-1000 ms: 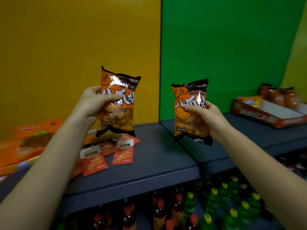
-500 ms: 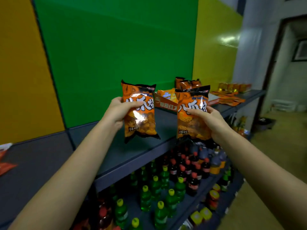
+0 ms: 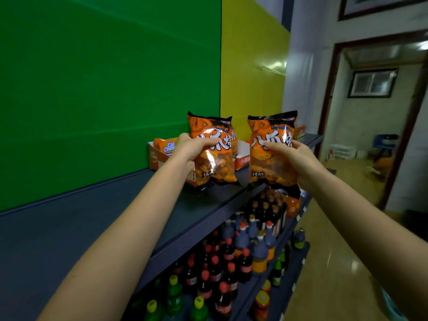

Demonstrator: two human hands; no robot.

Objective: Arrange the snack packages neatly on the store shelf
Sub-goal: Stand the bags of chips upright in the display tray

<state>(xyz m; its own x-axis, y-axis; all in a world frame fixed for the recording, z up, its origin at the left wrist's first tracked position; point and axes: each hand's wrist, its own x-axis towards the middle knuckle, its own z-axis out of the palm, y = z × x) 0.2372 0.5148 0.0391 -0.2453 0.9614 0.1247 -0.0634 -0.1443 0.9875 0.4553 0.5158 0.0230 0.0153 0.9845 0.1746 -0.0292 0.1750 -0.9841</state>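
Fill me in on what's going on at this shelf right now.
A person is stocking snacks. The left hand holds one orange snack bag upright, and the right hand holds a matching second bag, both raised above the dark shelf. Neither bag is set down yet. Behind them on the shelf stands an open cardboard display box with another snack pack inside. Bottled drinks fill the shelves below.

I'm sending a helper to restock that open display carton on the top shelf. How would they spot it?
Find the green wall panel and follow the dark top shelf along it to where yellow begins. The open cardboard carton sits there, behind the left hand. An orange pack with blue lettering stands inside it.
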